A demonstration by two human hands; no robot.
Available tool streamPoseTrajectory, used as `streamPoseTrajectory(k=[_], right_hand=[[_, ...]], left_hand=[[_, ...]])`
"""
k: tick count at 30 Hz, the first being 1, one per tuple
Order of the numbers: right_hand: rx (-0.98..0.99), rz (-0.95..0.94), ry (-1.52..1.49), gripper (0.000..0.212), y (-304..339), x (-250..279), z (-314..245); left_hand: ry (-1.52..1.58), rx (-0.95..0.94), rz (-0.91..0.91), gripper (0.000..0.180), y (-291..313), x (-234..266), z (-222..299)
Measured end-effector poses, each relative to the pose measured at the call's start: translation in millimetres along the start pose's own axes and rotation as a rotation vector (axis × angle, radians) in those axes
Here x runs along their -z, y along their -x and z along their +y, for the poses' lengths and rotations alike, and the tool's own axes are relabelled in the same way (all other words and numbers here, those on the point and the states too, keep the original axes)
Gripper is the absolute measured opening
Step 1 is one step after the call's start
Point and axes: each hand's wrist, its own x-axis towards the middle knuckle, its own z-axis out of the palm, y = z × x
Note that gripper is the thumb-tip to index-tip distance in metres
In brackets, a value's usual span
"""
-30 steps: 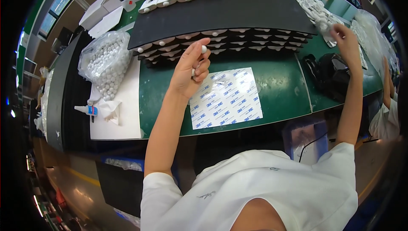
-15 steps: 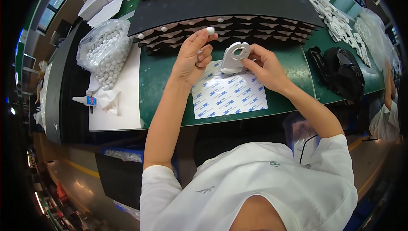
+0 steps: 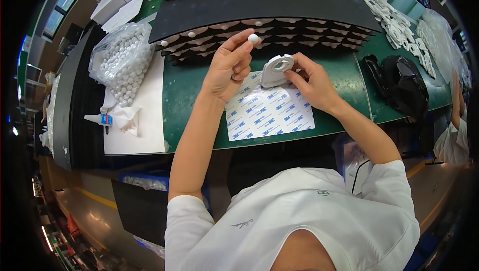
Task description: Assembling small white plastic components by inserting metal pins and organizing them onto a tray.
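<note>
Between the thumb and fingers of my left hand (image 3: 229, 64) is a small white ball (image 3: 253, 38), held up in front of the stacked black boards. My right hand (image 3: 313, 79) grips a white plastic part (image 3: 275, 71) by its right side; the part has a round hole and stands tilted. The part is over the far edge of a white sheet printed in blue (image 3: 269, 114), which lies on the green table. Ball and part are apart. What the curled lower fingers of my left hand cover is hidden.
Black boards (image 3: 269, 1) are stacked at the back, with white parts between layers and on top. At left are a bag of white balls (image 3: 122, 61) and a small glue bottle (image 3: 99, 119). Black plastic (image 3: 401, 86) and loose white parts (image 3: 389, 16) lie at right.
My left hand has turned a little, and the ball has moved slightly right. The white part in my right hand has tipped so its hole looks narrower.
</note>
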Motion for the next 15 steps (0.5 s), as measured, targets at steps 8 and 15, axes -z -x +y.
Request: streamPoseTrajectory(k=[8,15], right_hand=[[0.063,-0.063,0.179,0.014,1.7,-6.1,-0.4],[-0.162,-0.072,-0.828,0.018,-3.6,12.7,9.7]], left_hand=[[-0.030,0.012,-0.004,0.025,-0.1,-2.1,-0.1],[-0.142,0.045,-0.012,0.021,2.7,-7.5,-1.4]])
